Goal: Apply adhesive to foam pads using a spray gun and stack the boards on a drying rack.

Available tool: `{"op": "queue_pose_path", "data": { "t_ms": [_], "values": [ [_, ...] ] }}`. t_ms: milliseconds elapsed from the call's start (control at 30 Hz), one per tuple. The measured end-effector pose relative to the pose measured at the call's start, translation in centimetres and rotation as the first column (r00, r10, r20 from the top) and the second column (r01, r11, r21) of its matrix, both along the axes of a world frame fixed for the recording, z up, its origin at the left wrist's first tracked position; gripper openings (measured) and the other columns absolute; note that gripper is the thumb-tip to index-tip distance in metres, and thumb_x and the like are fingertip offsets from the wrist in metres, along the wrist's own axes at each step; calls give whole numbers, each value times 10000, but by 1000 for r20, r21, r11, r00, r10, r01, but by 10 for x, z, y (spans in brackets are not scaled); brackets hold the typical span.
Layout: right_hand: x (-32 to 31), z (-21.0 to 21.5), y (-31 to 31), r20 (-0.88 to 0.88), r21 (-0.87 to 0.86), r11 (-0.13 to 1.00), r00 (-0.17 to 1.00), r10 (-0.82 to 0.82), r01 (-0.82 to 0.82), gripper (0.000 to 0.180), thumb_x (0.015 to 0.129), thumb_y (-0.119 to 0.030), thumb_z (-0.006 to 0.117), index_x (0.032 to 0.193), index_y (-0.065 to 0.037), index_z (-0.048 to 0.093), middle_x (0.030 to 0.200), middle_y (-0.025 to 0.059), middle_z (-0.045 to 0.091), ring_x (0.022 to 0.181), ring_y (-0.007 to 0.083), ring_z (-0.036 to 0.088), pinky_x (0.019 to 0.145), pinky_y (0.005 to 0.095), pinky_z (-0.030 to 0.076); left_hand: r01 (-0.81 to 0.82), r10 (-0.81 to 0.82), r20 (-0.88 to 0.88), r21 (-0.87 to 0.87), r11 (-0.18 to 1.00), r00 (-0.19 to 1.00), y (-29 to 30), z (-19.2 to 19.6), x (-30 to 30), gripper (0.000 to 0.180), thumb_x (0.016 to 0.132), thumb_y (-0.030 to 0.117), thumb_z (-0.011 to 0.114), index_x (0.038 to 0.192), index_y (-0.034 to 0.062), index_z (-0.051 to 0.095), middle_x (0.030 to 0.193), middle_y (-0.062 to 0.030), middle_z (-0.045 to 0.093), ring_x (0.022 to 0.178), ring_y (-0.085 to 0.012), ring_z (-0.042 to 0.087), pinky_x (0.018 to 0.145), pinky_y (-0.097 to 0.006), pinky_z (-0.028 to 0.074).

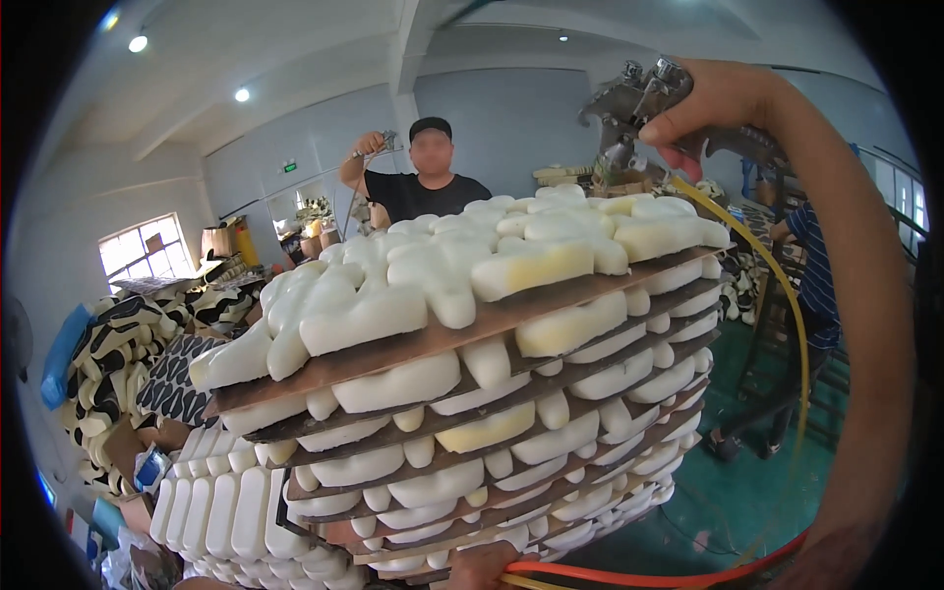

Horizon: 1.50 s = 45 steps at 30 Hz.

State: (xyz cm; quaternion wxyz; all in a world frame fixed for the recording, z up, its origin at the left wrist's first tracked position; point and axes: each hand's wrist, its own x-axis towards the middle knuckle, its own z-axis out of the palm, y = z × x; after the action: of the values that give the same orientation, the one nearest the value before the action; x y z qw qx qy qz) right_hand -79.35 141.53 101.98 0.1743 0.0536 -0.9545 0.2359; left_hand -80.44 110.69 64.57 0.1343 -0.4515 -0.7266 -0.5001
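My right hand (723, 103) is raised high at the right, closed around the handle of a metal spray gun (629, 108). The gun points left, above the far right corner of a tall stack. A yellow hose (777, 256) hangs down from it. On the stack's top board (393, 364) lie rounded white foam pieces (433, 261), some with yellowish patches. More foam pieces (492, 428) sit between the boards below. At the lower edge, my left hand (482, 567) is closed around an orange-red hose (639, 578) beside the stack; its fingers are partly cut off.
Across the stack, a person in a black cap (433, 187) holds up another spray gun (386, 141). A person in a striped shirt (816, 275) stands at the right, near a dark rack. Ribbed white foam blocks (226, 511) and black-and-white pieces (118, 354) are piled at the left.
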Motion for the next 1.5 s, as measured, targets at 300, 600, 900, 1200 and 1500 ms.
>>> {"op": "queue_pose_path", "data": {
  "t_ms": [300,600,900,1200,1500],
  "values": [
    [-30,15,34,76,22,986,984,163,-165,245,772,-218,663,815,10,584,619,86,586,513,174,592,504,283,500,-117,117,-104,8,993,988,77,25,4,134,677,106,667,684,48,546,591,-127,491,557,-320,491,508,-377,368],
    [-23,14,72,24,36,977,978,209,-210,252,763,-229,662,759,19,618,630,93,599,514,172,595,514,285,506,-99,97,208,2,995,973,130,30,8,116,663,107,649,683,59,546,600,-135,503,574,-328,507,514,-386,371],
    [-15,11,133,86,-43,988,985,149,-146,178,818,-164,629,772,4,594,643,70,583,568,144,581,552,274,495,42,-37,54,-104,994,998,166,34,9,162,708,75,635,634,38,495,578,-143,488,517,-311,502,468,-361,378],
    [13,-5,147,180,-178,978,973,145,-113,188,812,-173,635,778,9,604,672,80,605,588,161,602,555,281,505,131,-123,71,-114,985,990,191,29,8,191,740,81,622,633,29,473,571,-141,446,524,-317,471,482,-374,365],
    [-3,-3,156,125,-87,982,976,178,-168,184,813,-154,632,833,28,615,695,102,615,620,194,620,616,311,524,132,-131,62,-12,991,989,205,25,-2,206,732,81,621,621,32,454,568,-137,442,513,-321,458,469,-387,349]
  ]
}}
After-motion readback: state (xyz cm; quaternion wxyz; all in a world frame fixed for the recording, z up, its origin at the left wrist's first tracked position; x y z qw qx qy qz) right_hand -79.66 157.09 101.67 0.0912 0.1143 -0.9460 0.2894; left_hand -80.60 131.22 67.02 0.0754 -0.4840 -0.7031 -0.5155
